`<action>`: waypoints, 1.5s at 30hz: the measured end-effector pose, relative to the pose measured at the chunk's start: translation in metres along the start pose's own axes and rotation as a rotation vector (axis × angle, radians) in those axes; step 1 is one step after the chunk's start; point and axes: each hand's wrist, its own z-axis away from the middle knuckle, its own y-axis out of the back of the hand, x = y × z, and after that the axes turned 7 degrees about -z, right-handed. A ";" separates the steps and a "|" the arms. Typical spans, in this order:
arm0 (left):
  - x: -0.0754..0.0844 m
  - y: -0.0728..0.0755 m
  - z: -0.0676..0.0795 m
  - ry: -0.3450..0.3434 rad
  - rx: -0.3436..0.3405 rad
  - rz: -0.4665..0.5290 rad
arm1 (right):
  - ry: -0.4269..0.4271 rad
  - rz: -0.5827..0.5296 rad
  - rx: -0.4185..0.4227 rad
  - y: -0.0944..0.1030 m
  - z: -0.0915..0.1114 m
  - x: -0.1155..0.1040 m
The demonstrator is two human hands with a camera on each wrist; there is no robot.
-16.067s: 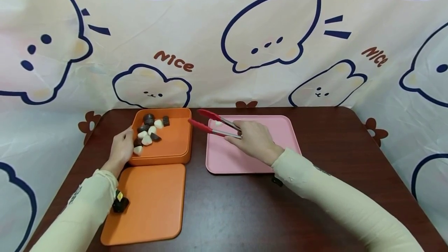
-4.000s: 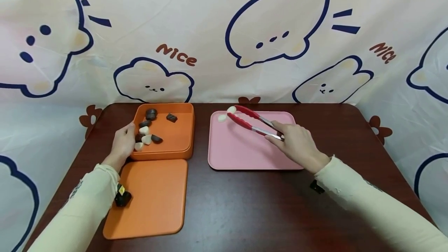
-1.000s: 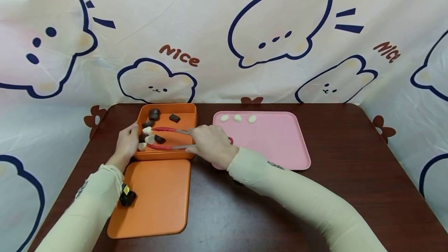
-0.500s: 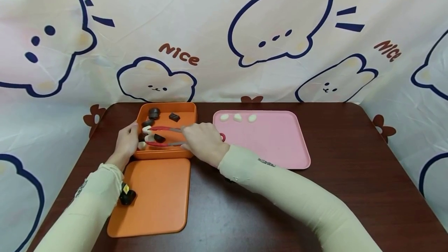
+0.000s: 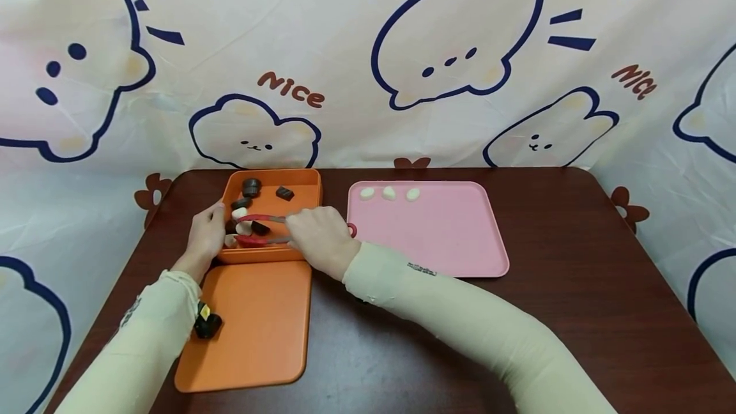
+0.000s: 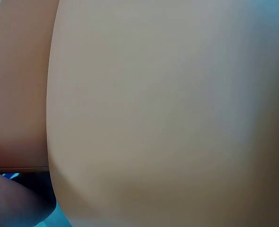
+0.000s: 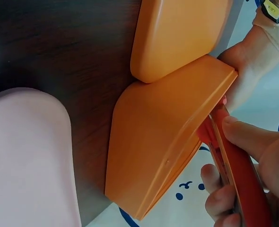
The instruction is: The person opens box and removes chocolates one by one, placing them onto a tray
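In the head view my right hand (image 5: 323,239) holds red-tipped tongs (image 5: 270,218) by their arms. The tong tips are spread inside the orange box (image 5: 299,222), on either side of a white piece (image 5: 244,228); whether they touch it I cannot tell. My left hand (image 5: 206,236) grips the box's left wall, its fingers partly hidden. Dark chocolate-like pieces (image 5: 251,187) and other white pieces (image 5: 239,213) lie in the box. In the right wrist view, thumb and fingers wrap the red tongs (image 7: 241,175). Orange surfaces fill most of the left wrist view.
Right of the box lies a pink tray (image 5: 437,235), three white pieces (image 5: 389,193) in a row along its far edge. An orange lid (image 5: 247,331) lies in front of the box. A printed cloth (image 5: 345,133) hangs behind the dark table (image 5: 552,241).
White pieces on the tray have gone from one to three. The tongs have moved from the tray back to the box; lately they slid left and their tips drew nearer together.
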 end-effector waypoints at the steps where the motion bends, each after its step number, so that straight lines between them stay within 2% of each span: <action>1: 0.000 0.000 0.000 -0.001 0.000 0.000 | 0.002 0.004 0.003 0.000 -0.001 0.000; 13: 0.002 0.000 -0.001 0.002 0.005 0.001 | 0.007 0.002 0.012 0.003 -0.011 -0.001; 23: 0.002 -0.001 0.000 0.000 0.004 0.003 | -0.003 -0.004 -0.009 0.004 -0.010 0.003; 35: 0.002 -0.001 0.000 -0.005 -0.009 0.017 | -0.023 -0.090 -0.041 0.001 -0.003 0.012; 45: 0.003 -0.002 0.001 0.010 0.008 0.020 | -0.052 -0.112 -0.022 -0.002 0.008 0.021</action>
